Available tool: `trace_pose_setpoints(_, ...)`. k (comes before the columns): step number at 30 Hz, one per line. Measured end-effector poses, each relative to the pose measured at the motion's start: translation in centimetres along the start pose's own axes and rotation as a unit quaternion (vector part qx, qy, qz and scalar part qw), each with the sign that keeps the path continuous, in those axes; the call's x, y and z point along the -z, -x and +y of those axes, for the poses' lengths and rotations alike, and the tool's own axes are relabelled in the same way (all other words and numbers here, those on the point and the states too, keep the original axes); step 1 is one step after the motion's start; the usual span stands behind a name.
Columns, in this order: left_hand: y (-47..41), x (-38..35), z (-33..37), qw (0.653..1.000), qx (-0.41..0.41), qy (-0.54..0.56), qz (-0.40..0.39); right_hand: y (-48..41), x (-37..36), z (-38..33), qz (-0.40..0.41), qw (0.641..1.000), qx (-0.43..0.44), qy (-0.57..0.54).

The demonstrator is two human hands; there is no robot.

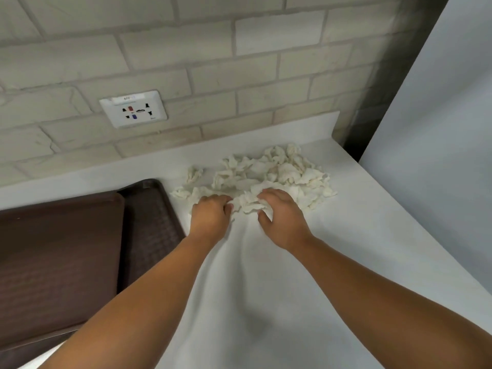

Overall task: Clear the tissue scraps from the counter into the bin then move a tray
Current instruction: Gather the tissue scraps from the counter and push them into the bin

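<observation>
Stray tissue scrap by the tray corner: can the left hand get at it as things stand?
Probably yes. The stray scrap lies on bare counter beyond the left hand, nothing between, though its grip is on the tissue pile.

Crumpled white tissue scraps (266,171) (a loose heap) on counter (346,262), brown trays (61,249) stacked just left

White tissue scraps (269,174), white counter (266,288), dark brown textured trays (61,257).

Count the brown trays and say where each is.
2. A smooth tray lies at far left, stacked on a textured tray that juts out toward the tissue scraps. Others may hide beneath.
</observation>
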State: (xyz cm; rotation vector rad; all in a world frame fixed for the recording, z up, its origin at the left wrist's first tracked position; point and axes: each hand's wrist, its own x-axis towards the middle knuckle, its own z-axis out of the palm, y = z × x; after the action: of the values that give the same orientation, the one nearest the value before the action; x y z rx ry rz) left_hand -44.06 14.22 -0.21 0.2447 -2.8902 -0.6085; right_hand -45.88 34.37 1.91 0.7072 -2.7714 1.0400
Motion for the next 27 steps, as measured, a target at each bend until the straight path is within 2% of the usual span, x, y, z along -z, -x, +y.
trace_pose_setpoints(3,0.5,1.9,0.5,0.994,0.012,0.097,0.059,-0.4,-0.3,-0.4,0.008,1.000,0.011,0.001)
trace_pose_setpoints(7,1.0,7.1,1.6,0.956,0.098,0.255,0.102,-1.3,-1.2,-1.3,0.017,1.000,0.015,-0.005)
trace_pose_setpoints(17,1.1,11.9,-1.2,0.901,0.151,0.390,0.116,-2.8,-3.9,-3.6,0.022,0.999,0.038,-0.026)
trace_pose_setpoints(20,1.1,12.4,-1.9,0.859,0.151,0.472,0.129,-3.1,-4.4,-4.0,0.018,0.998,0.058,-0.029)
trace_pose_setpoints(23,1.0,13.8,-2.0,0.798,0.165,0.551,0.176,-3.8,-5.1,-4.4,-0.004,0.996,0.078,-0.034)
trace_pose_setpoints(24,0.9,14.4,-2.0,0.788,0.172,0.559,0.192,-4.0,-5.3,-4.7,-0.012,0.996,0.083,-0.036)
trace_pose_setpoints(27,0.9,16.0,-2.7,0.819,0.177,0.504,0.210,-4.5,-6.4,-5.5,-0.049,0.992,0.113,-0.035)
